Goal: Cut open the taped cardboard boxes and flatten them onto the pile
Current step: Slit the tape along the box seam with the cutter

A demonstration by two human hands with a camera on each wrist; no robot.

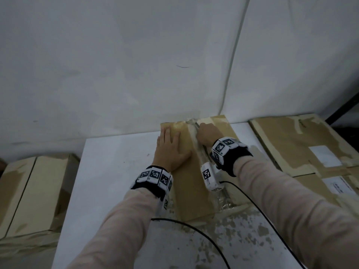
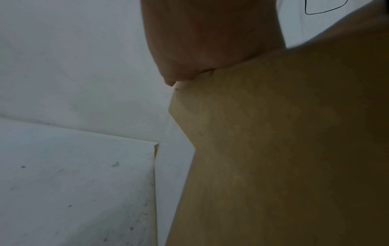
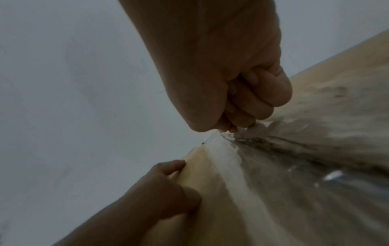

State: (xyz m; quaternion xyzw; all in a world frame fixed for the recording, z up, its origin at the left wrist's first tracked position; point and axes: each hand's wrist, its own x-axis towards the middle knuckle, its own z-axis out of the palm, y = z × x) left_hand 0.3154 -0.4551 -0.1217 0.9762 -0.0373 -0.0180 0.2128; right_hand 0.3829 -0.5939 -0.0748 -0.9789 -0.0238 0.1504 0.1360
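At frame centre the flat left hand point(image 1: 168, 146) steadies the cardboard box point(image 1: 186, 191) so the right hand point(image 1: 207, 133), fisted round a small cutter point(image 1: 196, 124), slits the tape seam point(image 1: 194, 136).

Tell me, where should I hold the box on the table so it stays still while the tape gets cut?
Probably on top, pressing down from above. The box lies flat on the table, so a flat palm beside the tape seam pins it. The left hand presses there, left of the seam and apart from the right hand gripping the cutter.
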